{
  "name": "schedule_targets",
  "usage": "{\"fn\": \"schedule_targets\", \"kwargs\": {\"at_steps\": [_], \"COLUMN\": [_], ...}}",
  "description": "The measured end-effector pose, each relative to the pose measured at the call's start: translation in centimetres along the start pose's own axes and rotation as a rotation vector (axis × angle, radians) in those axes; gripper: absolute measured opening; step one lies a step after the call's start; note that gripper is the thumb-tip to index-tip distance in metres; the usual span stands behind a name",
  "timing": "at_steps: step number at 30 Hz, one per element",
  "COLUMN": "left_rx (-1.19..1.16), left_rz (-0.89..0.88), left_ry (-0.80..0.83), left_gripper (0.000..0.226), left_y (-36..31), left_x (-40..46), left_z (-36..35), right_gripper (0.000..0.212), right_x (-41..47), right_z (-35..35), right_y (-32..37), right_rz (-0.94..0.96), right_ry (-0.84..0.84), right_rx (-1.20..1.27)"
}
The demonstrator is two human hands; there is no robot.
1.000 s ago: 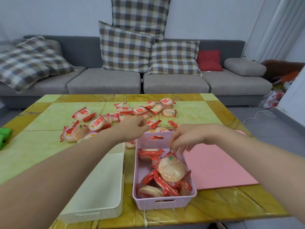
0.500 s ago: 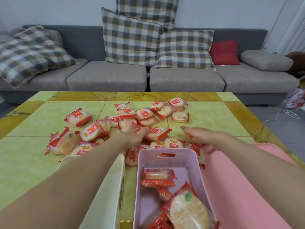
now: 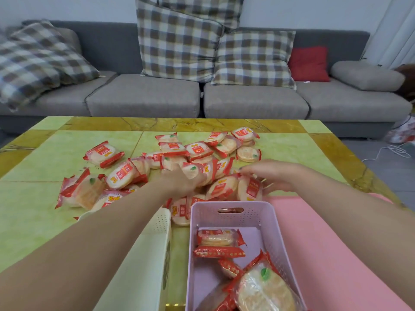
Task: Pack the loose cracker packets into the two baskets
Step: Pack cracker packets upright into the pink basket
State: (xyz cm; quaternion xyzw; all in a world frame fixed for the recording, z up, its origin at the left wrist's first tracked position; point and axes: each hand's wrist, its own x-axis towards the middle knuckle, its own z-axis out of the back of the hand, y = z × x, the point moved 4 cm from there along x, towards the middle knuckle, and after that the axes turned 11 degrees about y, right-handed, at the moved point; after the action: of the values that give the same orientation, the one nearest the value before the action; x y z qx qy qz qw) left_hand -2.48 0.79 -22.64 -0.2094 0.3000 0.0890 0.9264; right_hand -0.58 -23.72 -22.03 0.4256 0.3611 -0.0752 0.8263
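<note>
A heap of loose red-and-white cracker packets (image 3: 197,151) lies across the middle of the table. My left hand (image 3: 179,179) reaches into the heap, its fingers closed around a cracker packet (image 3: 192,171). My right hand (image 3: 271,176) lies on the heap's right side, fingers spread over an upright packet (image 3: 250,188) and touching it. The lilac basket (image 3: 233,217) stands in front of the heap and holds several packets (image 3: 217,242). The cream basket (image 3: 143,265) stands left of it, mostly hidden under my left forearm, so its inside cannot be seen.
A pink mat (image 3: 336,254) lies on the table to the right of the lilac basket. The table (image 3: 45,198) is yellow-green marble. A grey sofa (image 3: 146,97) with checked cushions stands beyond the far edge. Cables lie on the floor (image 3: 393,153) at right.
Both hands have moved from the lilac basket forward into the heap. The left hand has closed on a packet. The camera has moved closer to the table.
</note>
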Motion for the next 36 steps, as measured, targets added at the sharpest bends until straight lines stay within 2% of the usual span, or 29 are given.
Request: {"fn": "schedule_targets", "kwargs": {"at_steps": [3, 5, 8, 9, 12, 13, 15, 17, 19, 21, 23, 27, 30, 33, 34, 36], "left_rx": [0.056, -0.015, -0.094, -0.113, -0.24, -0.287, -0.383, -0.468, -0.524, -0.519, -0.437, -0.181, -0.272, -0.342, -0.407, -0.542], "left_rz": [0.011, 0.002, 0.035, 0.047, 0.055, 0.048, -0.01, -0.079, -0.118, -0.139, -0.114, 0.025, 0.006, -0.031, -0.041, -0.063], "left_ry": [0.086, 0.118, 0.119, 0.139, 0.167, 0.151, 0.09, 0.05, 0.02, 0.024, 0.032, 0.07, 0.133, 0.132, 0.144, 0.161], "left_gripper": [0.109, 0.105, 0.105, 0.108, 0.112, 0.113, 0.119, 0.12, 0.112, 0.089, 0.078, 0.108, 0.094, 0.097, 0.095, 0.093], "left_y": [0.6, 0.7, 1.0, 1.0, 0.6, 0.2, -0.5, -1.0, -0.9, -0.3, 0.7, 3.2, 2.9, 1.3, 0.7, -0.1], "left_x": [0.7, 1.0, 0.9, 1.0, 1.1, 1.2, 1.6, 2.0, 2.1, 2.4, 2.8, 3.7, 3.6, 3.3, 3.1, 3.0], "left_z": [-0.5, -0.8, -0.9, -0.9, -1.3, -1.6, -2.3, -2.9, -2.7, -1.6, -0.5, 0.1, -0.8, -1.1, -1.2, -1.4], "right_gripper": [0.031, 0.04, 0.085, 0.092, 0.072, 0.075, 0.114, 0.135, 0.134, 0.123, 0.109, 0.104, 0.106, 0.081, 0.081, 0.106], "right_x": [0.3, 1.1, 1.9, 2.1, 3.7, 4.3, 7.5, 10.7, 11.5, 9.1, 7.1, 5.1, 5.7, 5.7, 5.8, 6.5], "right_z": [0.1, -0.9, -2.3, -2.7, -3.1, -3.5, -3.7, -4.0, -3.9, -4.2, -4.1, -4.4, -4.9, -6.0, -6.4, -6.9], "right_y": [0.5, 0.3, 0.1, 0.0, 0.3, 0.4, -0.2, -1.1, -1.2, 0.1, 1.0, 2.1, 2.1, 2.7, 2.9, 2.7], "right_rz": [0.084, 0.05, -0.049, -0.077, -0.079, -0.064, -0.022, 0.026, 0.074, 0.092, 0.079, -0.039, -0.063, -0.007, 0.012, 0.029], "right_ry": [-0.014, 0.037, 0.129, 0.152, 0.111, 0.089, 0.036, 0.04, 0.063, 0.062, 0.067, 0.11, 0.145, 0.159, 0.156, 0.162], "right_rx": [0.146, 0.114, -0.031, -0.031, -0.079, -0.115, -0.081, 0.008, 0.064, 0.1, 0.075, 0.006, 0.039, 0.098, 0.123, 0.18]}}
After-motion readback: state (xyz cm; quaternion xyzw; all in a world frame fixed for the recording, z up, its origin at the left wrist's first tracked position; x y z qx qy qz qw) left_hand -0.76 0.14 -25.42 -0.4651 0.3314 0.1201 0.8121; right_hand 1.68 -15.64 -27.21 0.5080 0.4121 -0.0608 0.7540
